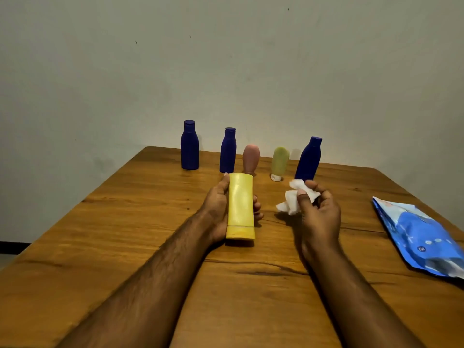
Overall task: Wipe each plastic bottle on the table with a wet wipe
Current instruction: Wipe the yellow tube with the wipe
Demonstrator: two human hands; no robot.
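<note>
Mostly unlabelled: yellow bottle [240, 209] blank, blue wipes pack [421, 237] print unreadable.

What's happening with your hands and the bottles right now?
Left hand grips yellow bottle. Right hand holds crumpled wet wipe, apart from bottle. Nothing between them.

row of five upright bottles [252, 156] lines the table's [125, 222] far edge, gaps between them narrow. blue wipe pack [421, 237] occupies the right edge. near edge and left side lie bare; open wood separates the two hands at centre.
</note>
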